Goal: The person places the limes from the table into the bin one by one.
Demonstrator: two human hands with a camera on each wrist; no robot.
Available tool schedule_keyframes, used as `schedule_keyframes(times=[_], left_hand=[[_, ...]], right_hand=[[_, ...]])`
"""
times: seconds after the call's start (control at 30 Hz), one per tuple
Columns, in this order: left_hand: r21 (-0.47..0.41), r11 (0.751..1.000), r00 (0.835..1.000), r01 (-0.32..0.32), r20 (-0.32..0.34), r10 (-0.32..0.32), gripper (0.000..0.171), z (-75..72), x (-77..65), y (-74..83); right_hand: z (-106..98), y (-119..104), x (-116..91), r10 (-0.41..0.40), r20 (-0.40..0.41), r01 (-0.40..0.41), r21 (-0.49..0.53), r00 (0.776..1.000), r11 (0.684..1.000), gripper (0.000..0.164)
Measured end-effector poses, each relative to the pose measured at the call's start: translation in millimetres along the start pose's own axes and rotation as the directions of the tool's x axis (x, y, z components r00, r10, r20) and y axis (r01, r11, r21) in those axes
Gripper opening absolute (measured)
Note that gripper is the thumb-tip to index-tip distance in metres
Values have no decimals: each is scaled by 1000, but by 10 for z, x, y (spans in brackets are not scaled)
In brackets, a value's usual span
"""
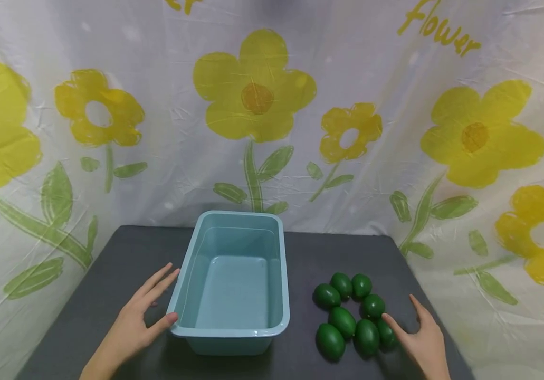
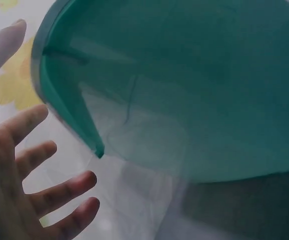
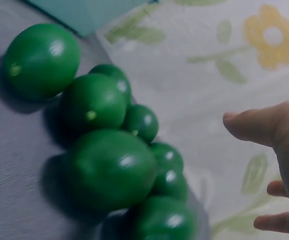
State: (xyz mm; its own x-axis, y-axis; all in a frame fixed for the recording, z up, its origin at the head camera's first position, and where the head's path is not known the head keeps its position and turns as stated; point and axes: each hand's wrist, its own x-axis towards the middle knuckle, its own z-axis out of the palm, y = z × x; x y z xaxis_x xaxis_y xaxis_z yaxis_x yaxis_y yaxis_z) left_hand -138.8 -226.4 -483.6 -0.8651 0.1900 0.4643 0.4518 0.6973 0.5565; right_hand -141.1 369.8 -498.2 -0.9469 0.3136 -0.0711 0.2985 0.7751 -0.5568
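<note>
A pale blue-green plastic basin (image 1: 236, 285) with a rolled rim stands upright on the dark table, its inside bare. To its left my left hand (image 1: 131, 316) spreads its fingers, the thumb tip right at the near left corner of the rim. In the left wrist view those fingers (image 2: 67, 192) are relaxed beside the basin wall (image 2: 194, 100), gripping nothing. Several smooth, dark green oval fruits (image 1: 343, 322) lie in a loose cluster right of the basin. My right hand (image 1: 423, 338) is at the cluster's right side, thumb (image 3: 254, 125) and fingers apart, holding nothing.
A dark cloth covers the table (image 1: 148, 248). White sheeting (image 1: 167, 174) printed with yellow flowers hangs behind the table and along both sides. The basin's tall walls stand between my left hand and the fruits.
</note>
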Motion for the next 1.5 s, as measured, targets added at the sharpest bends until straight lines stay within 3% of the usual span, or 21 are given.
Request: schedule_keyframes(times=[0.2,0.47,0.73,0.83,0.97,1.1,1.33,1.5], left_hand=[[-28,1000,1000,-9,20,9,81,138,-59,-8],[-104,990,993,-91,-88,82,72,270,-80,-23],[-124,989,996,-79,-54,73,70,292,-121,-63],[-182,979,995,-92,-43,85,68,314,-110,-78],[-303,947,994,-106,-44,97,67,386,-105,-88],[-358,931,997,-72,-65,52,74,442,-134,-79],[-330,944,993,-11,-117,-30,80,469,-173,-10],[-317,948,992,41,-104,-78,79,456,-171,27]], right_hand=[[210,171,-82,61,-7,-61,-12,998,998,109],[502,238,-194,116,-8,-115,38,993,993,112],[576,238,-190,124,-52,-122,40,991,992,101],[603,248,-176,111,-93,-108,43,989,993,91],[651,257,-158,116,-172,-108,58,978,992,80],[693,262,-137,134,-225,-122,66,965,990,74],[733,291,-138,147,-291,-139,49,945,989,70],[740,277,-128,159,-309,-148,59,938,987,68]])
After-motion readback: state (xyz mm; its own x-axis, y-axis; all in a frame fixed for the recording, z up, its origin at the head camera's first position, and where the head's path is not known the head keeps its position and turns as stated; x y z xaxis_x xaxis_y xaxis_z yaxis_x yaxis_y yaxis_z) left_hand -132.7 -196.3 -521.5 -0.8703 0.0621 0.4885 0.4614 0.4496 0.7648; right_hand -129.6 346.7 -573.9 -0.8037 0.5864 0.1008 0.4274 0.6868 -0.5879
